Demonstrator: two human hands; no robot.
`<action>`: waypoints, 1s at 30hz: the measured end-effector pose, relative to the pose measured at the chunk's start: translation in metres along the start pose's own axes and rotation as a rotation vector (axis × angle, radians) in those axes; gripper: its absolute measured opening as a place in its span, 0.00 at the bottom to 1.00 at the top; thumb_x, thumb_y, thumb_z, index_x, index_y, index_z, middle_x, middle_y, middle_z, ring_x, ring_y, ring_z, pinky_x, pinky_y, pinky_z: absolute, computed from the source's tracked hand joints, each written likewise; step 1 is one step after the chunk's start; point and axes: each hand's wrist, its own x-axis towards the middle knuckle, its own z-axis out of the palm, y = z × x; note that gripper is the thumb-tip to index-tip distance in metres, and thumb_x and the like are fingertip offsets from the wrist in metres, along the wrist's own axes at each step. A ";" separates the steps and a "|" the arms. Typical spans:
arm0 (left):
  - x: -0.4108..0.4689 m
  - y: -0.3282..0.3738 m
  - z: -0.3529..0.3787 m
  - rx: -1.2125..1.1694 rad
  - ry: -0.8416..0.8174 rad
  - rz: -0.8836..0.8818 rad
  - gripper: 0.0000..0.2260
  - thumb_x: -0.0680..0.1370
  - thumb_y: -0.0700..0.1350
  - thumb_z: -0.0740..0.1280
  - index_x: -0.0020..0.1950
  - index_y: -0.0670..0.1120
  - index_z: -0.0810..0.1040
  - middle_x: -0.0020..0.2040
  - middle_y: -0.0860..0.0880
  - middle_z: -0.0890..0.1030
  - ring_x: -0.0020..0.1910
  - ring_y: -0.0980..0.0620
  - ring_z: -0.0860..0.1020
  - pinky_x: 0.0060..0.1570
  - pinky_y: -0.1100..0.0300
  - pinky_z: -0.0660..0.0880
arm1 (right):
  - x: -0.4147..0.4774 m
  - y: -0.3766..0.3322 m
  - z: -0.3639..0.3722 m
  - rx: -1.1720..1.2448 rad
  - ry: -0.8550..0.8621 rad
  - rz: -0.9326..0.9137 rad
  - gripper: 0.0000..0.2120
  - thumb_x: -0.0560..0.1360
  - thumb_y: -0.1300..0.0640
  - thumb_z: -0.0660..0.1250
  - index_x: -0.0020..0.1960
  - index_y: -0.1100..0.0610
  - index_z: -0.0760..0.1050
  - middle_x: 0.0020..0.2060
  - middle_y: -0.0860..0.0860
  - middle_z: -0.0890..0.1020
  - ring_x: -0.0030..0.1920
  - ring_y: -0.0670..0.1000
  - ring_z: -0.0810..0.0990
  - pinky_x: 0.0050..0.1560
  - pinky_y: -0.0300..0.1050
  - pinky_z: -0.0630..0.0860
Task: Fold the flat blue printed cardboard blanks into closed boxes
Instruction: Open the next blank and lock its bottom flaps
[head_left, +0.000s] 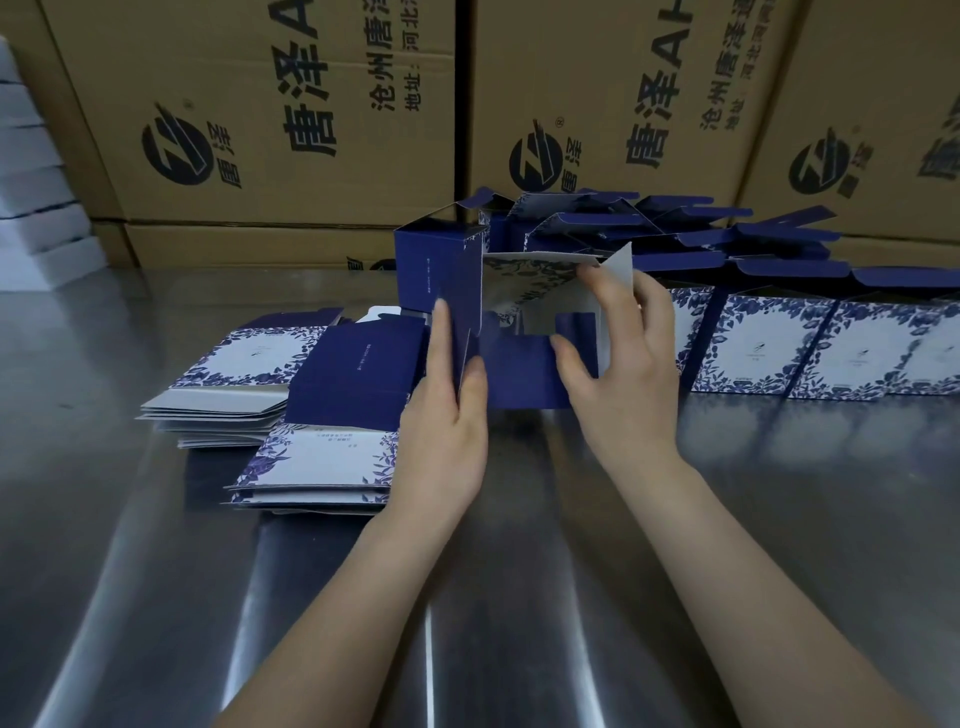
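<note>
Evidently mid-fold at frame centre, the half-erected blue printed cardboard box stands on the steel table: left hand pinches its side panel steady, right hand grips the opposite wall, squaring it.

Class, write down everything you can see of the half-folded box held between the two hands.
The half-folded box is thin printed card, dark blue outside with one blue-and-white floral panel and pale grey inside. It is opened into a tube whose open end faces the camera, so the inside shows. A grey flap sticks up at its upper right, and a dark blue flap folds out toward the camera at its base, on or just over the steel table. The left hand pinches its left wall and the right hand grips its right wall.
</note>
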 end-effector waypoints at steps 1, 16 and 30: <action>-0.002 0.001 0.000 0.073 -0.009 0.038 0.27 0.84 0.55 0.54 0.75 0.73 0.41 0.48 0.51 0.80 0.42 0.54 0.79 0.40 0.57 0.71 | 0.000 0.001 0.000 -0.009 0.006 -0.008 0.24 0.73 0.62 0.71 0.68 0.57 0.72 0.63 0.59 0.71 0.60 0.48 0.70 0.50 0.32 0.68; -0.007 0.013 -0.003 0.339 -0.090 0.288 0.29 0.84 0.52 0.53 0.76 0.70 0.38 0.75 0.49 0.66 0.62 0.44 0.75 0.55 0.45 0.76 | 0.003 -0.005 -0.006 -0.100 -0.013 -0.005 0.29 0.75 0.60 0.66 0.74 0.49 0.64 0.57 0.55 0.70 0.52 0.50 0.72 0.39 0.49 0.77; -0.003 0.006 -0.003 0.243 -0.023 0.203 0.24 0.85 0.49 0.54 0.78 0.67 0.52 0.73 0.43 0.71 0.70 0.42 0.71 0.62 0.44 0.72 | 0.003 -0.011 -0.004 0.006 -0.044 0.000 0.23 0.80 0.51 0.53 0.75 0.46 0.62 0.53 0.50 0.71 0.51 0.49 0.72 0.46 0.40 0.70</action>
